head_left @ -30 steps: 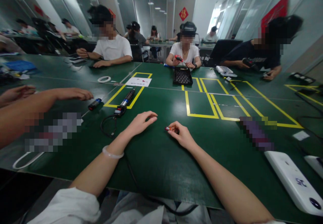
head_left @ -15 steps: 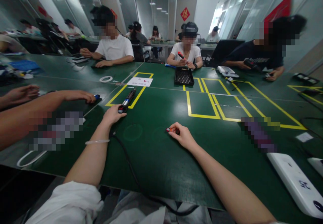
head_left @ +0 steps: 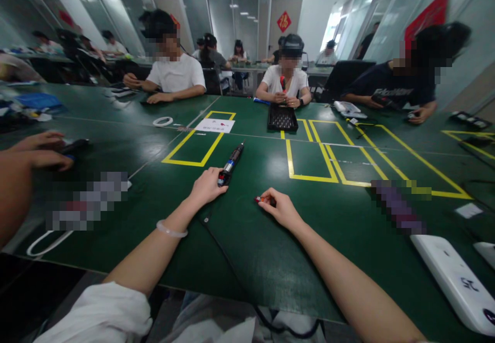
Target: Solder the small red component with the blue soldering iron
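Observation:
My left hand [head_left: 205, 185] is closed round the rear end of a corded electric screwdriver [head_left: 232, 161], dark with a silver and blue band. Its thin tip points away from me and to the right, and a black cord [head_left: 228, 263] trails back over the table edge. To the right, my right hand [head_left: 279, 208] rests near the table surface, thumb and fingers pinched on a small red and orange piece [head_left: 258, 199]. Most of that piece is hidden by the fingers, so its kind is unclear.
Yellow tape outlines [head_left: 183, 164] mark the green table [head_left: 247, 250], with a paper sheet [head_left: 215, 125] on one. Ahead, a co-worker holds a red tool over a black tray [head_left: 282, 121]. A white power bank [head_left: 450, 281] lies right; another person's hands [head_left: 50, 152] are left.
My left hand has carried the electric screwdriver rightward, out of the taped outline and closer to my right hand, which stayed put. At left, the other person's hand has drawn back.

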Tool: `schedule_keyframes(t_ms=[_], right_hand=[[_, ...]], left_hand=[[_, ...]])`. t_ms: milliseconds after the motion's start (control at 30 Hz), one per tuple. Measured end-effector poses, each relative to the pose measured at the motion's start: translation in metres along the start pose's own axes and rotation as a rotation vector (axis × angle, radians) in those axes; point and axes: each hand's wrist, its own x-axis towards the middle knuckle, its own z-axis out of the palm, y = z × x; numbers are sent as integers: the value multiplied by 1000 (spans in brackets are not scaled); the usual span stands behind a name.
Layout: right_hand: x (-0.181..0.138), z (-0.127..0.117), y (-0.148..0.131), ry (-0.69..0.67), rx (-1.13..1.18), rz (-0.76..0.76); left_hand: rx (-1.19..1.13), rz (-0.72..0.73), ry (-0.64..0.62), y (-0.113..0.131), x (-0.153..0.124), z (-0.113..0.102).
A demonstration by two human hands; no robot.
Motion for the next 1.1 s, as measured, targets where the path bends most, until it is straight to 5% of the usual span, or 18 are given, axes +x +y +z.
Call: schedule_keyframes(t_ms=[200, 367, 1100], right_hand=[[0, -1, 0, 25, -68, -16], [2, 2, 3, 44, -139, -25], [2, 3, 1, 51, -108, -105]], left_hand=[[-61, 181, -5, 59, -24, -1], [-109, 271, -17, 82, -37, 1], [-63, 347, 10, 98, -46, 3]])
